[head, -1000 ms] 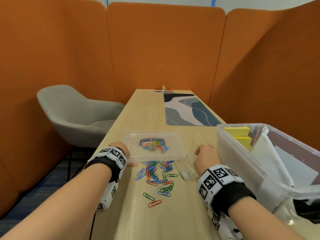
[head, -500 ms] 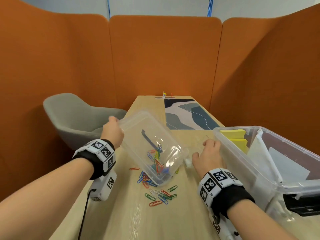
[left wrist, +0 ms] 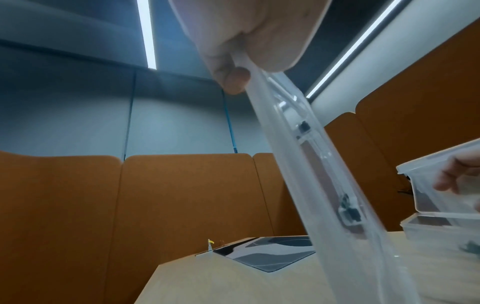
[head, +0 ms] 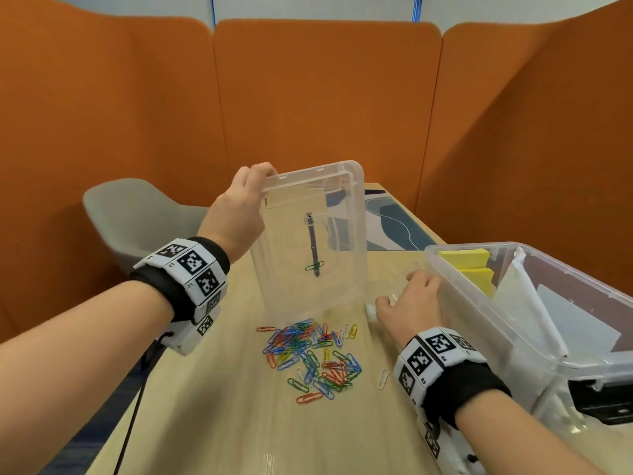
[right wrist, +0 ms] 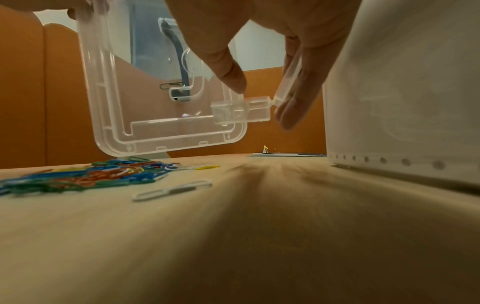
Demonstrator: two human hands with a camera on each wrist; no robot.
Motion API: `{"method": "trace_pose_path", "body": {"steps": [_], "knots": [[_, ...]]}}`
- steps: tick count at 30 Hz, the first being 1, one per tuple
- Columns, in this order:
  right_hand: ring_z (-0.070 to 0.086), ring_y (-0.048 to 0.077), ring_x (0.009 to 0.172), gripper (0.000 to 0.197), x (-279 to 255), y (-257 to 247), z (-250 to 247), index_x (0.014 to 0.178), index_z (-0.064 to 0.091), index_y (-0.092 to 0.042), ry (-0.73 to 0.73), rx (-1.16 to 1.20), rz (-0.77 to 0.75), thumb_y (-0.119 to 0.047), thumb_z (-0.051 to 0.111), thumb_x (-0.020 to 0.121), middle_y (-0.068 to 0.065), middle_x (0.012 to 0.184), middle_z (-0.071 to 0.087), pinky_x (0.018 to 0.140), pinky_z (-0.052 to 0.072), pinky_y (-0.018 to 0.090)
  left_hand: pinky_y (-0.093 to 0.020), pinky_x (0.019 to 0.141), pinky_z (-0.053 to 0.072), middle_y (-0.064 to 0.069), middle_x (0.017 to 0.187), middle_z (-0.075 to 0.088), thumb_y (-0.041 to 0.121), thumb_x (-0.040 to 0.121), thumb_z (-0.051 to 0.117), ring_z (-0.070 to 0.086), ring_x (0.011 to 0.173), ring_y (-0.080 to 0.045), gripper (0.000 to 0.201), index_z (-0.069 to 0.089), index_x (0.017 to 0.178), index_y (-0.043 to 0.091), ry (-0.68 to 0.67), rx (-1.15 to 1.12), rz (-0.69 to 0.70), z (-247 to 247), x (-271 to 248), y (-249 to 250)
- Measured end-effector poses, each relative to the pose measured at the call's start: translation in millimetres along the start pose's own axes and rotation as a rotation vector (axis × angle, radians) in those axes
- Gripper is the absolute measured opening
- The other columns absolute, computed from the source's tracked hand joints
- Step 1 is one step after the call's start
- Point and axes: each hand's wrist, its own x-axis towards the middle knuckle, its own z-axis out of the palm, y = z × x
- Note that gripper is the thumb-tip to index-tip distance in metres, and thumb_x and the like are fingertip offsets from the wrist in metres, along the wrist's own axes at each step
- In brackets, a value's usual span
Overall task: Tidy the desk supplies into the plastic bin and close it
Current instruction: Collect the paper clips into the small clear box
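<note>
My left hand [head: 239, 207] grips the top corner of a small clear plastic case [head: 308, 241] and holds it upright just above the desk. One green clip [head: 314, 266] clings to a dark strip inside it. Colourful paper clips [head: 308, 354] lie in a heap on the desk below the case. Low beside the case's lower right corner, my right hand [head: 407, 303] pinches a clear flap [right wrist: 288, 82] hinged to the case [right wrist: 145, 102]. The big clear bin [head: 486, 337] stands open at the right with yellow sticky notes [head: 466, 258] and white paper [head: 531, 303] inside.
A single white clip [head: 383, 378] lies apart from the heap, near my right wrist. A patterned desk mat [head: 394, 228] lies further back. A grey chair [head: 137, 217] stands left of the desk, and orange partition walls enclose it.
My left hand lifted the clear case off the desk and tipped it upright, and the clips in it fell onto the heap. My right hand stayed at the case's right side.
</note>
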Motion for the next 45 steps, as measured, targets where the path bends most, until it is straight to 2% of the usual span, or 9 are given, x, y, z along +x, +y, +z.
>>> {"method": "trace_pose_path", "body": {"steps": [9,16,18,20,24,31,34,41,45], "knots": [[0.058,0.031,0.095,0.054,1,1,-2,0.123,0.035,-0.007,-0.042,0.006,0.005,-0.017,0.064,0.079,0.011,0.127,0.03,0.079,0.048,0.039,-0.038,0.044,0.049,-0.022,0.09,0.05,0.009,0.085,0.024,0.05,0.05,-0.037,0.034,0.033,0.115,0.022,0.085,0.058,0.109,-4,-9,-10],[0.059,0.035,0.094,0.057,6,1,4,0.127,0.032,-0.002,-0.022,0.07,-0.009,0.002,0.061,0.078,0.018,0.13,0.028,0.08,0.049,0.036,-0.044,0.074,0.053,-0.02,0.124,0.05,-0.012,0.086,0.037,0.057,0.102,-0.039,0.044,0.039,0.124,0.012,0.137,-0.185,-0.879,22,-19,-49],[0.058,0.034,0.095,0.058,6,1,5,0.129,0.03,-0.002,-0.032,0.061,0.0,0.002,0.06,0.078,0.018,0.13,0.028,0.079,0.049,0.036,-0.045,0.075,0.053,-0.023,0.131,0.048,0.002,0.092,0.044,0.057,0.108,-0.042,0.035,0.039,0.127,0.003,-0.013,-0.198,-1.087,34,-25,-61],[0.057,0.035,0.099,0.058,6,-1,4,0.13,0.03,-0.003,-0.045,0.069,0.009,0.001,0.058,0.079,0.017,0.13,0.027,0.082,0.048,0.038,-0.042,0.105,0.038,-0.016,0.134,0.051,0.036,0.096,0.042,0.051,0.121,-0.032,0.046,0.043,0.129,0.005,-0.29,-0.072,-1.18,43,-31,-63],[0.055,0.036,0.102,0.059,6,-1,3,0.133,0.03,-0.004,-0.034,0.08,-0.003,-0.001,0.055,0.08,0.015,0.13,0.028,0.083,0.046,0.038,-0.029,0.097,0.035,-0.006,0.13,0.055,0.059,0.092,0.03,0.051,0.122,-0.022,0.063,0.049,0.126,0.011,-0.458,0.167,-1.059,57,-42,-64],[0.057,0.033,0.097,0.046,6,0,5,0.13,0.033,-0.005,0.013,0.088,-0.037,-0.01,0.049,0.088,0.014,0.13,0.031,0.079,0.044,0.036,-0.041,0.105,0.034,-0.026,0.136,0.04,0.017,0.093,0.042,0.041,0.126,-0.04,0.044,0.041,0.131,-0.006,-0.485,0.082,-1.049,79,-50,-61],[0.055,0.033,0.097,0.049,6,0,3,0.13,0.034,-0.005,0.007,0.107,-0.058,-0.001,0.049,0.084,0.014,0.13,0.031,0.076,0.04,0.031,-0.037,0.099,0.038,-0.023,0.128,0.049,0.017,0.092,0.045,0.049,0.116,-0.038,0.033,0.055,0.119,-0.001,-0.487,0.062,-0.72,77,-49,-47],[0.053,0.027,0.092,0.064,5,0,1,0.134,0.032,-0.008,-0.022,0.124,-0.105,0.011,0.054,0.077,0.012,0.133,0.029,0.078,0.04,0.026,-0.03,0.105,0.031,-0.004,0.132,0.046,0.048,0.094,0.031,0.044,0.124,-0.021,0.058,0.034,0.131,0.004,-1.326,-0.091,-0.343,52,-88,-12],[0.054,0.028,0.095,0.066,6,-2,3,0.135,0.032,-0.008,-0.029,0.105,-0.137,0.013,0.055,0.076,0.013,0.133,0.029,0.081,0.044,0.03,-0.011,0.102,0.017,0.0,0.151,0.022,0.043,0.097,0.031,0.025,0.131,-0.004,0.065,0.01,0.147,0.008,-1.394,-0.193,-0.307,40,-103,12]]}}
